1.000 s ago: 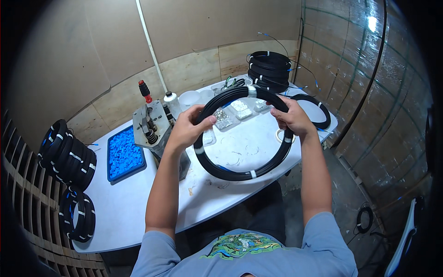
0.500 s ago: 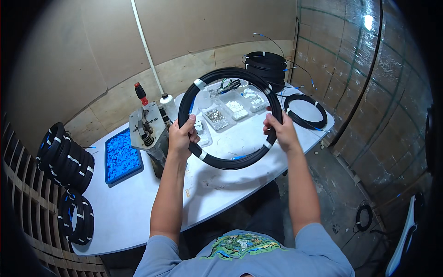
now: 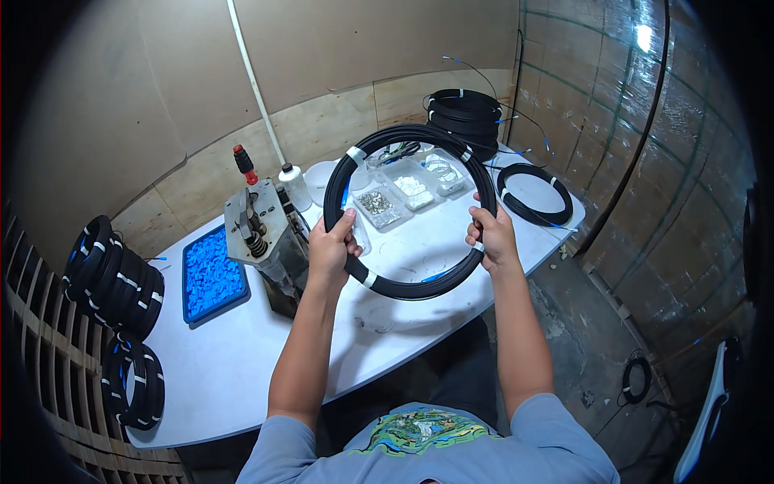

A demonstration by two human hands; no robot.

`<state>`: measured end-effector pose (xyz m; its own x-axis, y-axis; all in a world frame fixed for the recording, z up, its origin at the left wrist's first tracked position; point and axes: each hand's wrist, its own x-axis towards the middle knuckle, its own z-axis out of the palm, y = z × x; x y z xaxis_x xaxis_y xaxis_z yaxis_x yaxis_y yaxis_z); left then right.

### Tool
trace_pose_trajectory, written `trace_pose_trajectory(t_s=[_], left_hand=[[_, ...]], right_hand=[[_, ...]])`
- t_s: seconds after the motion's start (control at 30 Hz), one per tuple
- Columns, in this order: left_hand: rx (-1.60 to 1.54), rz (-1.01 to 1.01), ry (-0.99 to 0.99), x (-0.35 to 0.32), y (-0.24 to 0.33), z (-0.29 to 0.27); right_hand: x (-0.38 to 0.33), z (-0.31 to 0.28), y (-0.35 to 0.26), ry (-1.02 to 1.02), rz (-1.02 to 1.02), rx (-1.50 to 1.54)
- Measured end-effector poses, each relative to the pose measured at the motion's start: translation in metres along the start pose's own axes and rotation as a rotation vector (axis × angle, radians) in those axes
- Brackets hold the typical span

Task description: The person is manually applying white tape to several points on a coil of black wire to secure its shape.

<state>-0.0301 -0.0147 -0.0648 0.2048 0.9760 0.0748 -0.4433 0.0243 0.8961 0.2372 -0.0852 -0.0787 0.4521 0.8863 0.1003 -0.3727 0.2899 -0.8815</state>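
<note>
Above the white table (image 3: 210, 363), my left hand (image 3: 332, 246) and right hand (image 3: 496, 236) grip opposite sides of the black cable coil (image 3: 399, 288), probably light, springy and smooth, best held near its white bands (image 3: 370, 279)

A grey-blue T-shirt (image 3: 343, 466) is worn, its front decorated at 6 o'clock with a broad multicoloured print (image 3: 423, 430). The print is dominated by green, mixed with yellow, blue and dark patches; a whitish area is set near its middle, and its lower edge is trimmed with bright green broken outlines. The short left sleeve (image 3: 278, 452) is seen at 7 o'clock, the short right sleeve (image 3: 558, 431) near 5 o'clock. Dark trousers (image 3: 463, 363), partly lost in shadow, are seen at 5 o'clock.
</note>
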Motion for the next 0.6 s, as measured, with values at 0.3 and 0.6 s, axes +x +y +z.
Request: trace_pose_trajectory(t_s=[0.3, 0.6], left_hand=[[0.276, 0.046, -0.107, 0.002, 0.009, -0.019], [0.546, 0.151, -0.366, 0.001, 0.036, -0.004]], right_hand=[[0.003, -0.015, -0.001, -0.121, -0.015, -0.018], [0.009, 0.010, -0.073, -0.600, -0.127, -0.634]])
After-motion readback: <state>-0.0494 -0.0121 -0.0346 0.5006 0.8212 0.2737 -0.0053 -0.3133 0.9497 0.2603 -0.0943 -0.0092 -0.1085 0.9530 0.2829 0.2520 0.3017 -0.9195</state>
